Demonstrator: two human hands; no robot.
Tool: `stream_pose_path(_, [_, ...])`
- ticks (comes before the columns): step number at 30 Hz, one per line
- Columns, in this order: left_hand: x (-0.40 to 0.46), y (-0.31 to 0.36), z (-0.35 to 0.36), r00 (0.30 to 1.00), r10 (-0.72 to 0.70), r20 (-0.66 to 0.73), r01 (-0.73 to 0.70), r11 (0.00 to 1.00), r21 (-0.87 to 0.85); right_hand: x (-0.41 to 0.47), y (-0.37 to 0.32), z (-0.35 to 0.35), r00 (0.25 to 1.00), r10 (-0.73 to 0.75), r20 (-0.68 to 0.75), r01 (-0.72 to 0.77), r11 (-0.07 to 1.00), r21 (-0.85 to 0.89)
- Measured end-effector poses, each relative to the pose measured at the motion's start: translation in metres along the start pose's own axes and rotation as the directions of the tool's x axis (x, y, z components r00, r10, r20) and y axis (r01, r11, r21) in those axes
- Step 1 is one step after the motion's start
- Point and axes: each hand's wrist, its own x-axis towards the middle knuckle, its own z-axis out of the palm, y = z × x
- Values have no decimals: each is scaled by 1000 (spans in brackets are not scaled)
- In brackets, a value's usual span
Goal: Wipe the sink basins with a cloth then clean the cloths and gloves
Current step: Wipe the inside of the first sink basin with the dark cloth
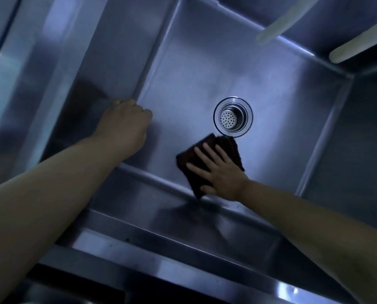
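Note:
I look down into a stainless steel sink basin (205,69). A dark brown folded cloth (191,163) lies flat on the basin floor, just below the round drain strainer (232,116). My right hand (218,172) presses on the cloth with its fingers spread and straight. My left hand (124,123) rests against the basin's left wall near the corner, fingers curled under and empty as far as I can see. Both forearms are bare; no gloves are in view.
Two pale tube-like spouts (284,20) (358,43) reach in from the top right above the basin's back wall. The sink's steel front rim (161,255) runs across the bottom. A flat steel ledge (29,62) borders the basin on the left.

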Motion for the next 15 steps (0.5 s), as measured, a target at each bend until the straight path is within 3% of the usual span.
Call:
stream_pose_path(7, [1,3,-6,999,24,33,-25,1000,16,-93,28,20,991,-91,95,97,993,-62])
stream_pose_path(15, [5,-1,-2,1000,-15,19,15,1000,17,-16,-12,3,973,-228,37,230,972,-47])
